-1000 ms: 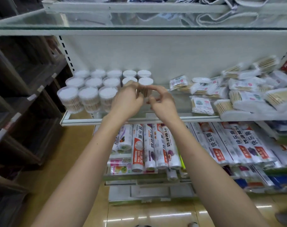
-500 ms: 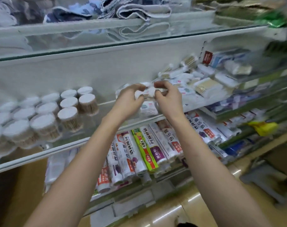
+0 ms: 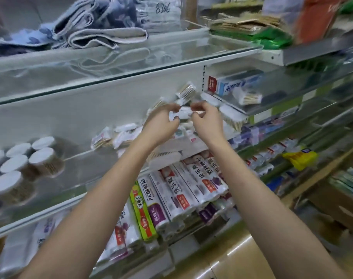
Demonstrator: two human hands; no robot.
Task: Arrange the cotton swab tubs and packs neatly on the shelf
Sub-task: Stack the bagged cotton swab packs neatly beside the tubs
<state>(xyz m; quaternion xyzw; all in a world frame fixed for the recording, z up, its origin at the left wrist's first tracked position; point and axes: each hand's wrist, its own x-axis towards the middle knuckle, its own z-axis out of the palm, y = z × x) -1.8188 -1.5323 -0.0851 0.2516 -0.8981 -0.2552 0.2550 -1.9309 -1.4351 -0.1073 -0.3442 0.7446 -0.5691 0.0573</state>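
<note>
Glass shelf (image 3: 74, 174): holds the cotton swab stock, with the white-lidded tubs (image 3: 41, 161) clustered together at its left end and the flat packs (image 3: 121, 135) strewn in a loose heap across the middle and right
Step in hand: the tubs look already grouped, so I judge the work is now on the packs, taken one at a time out of the heap
Held pack (image 3: 182, 114): small, white and soft-looking, raised just above the heap and in front of the white back panel, caught between both hands; motion blur hides its print
Left hand (image 3: 161, 125): fingers curled, thumb and fingertips pinching the pack's left edge
Right hand (image 3: 206, 121): fingers likewise curled, pinching the pack's right edge; both grips are closed down tight on the thin wrapper, with nothing else in either hand
Nearby stock: a bundled swab pack (image 3: 186, 91) leans against the back panel just above the hands, longer packs (image 3: 232, 117) lie at the right, and another (image 3: 164, 159) overhangs the shelf's front lip
Next move, as I read it: square the pack up and lay it flat in line with its neighbours, lightly enough not to shove the loose ones, especially the one hanging over the edge
Below: rolls of plastic bags (image 3: 171, 196) lie on the lower shelf, no part of this job
</note>
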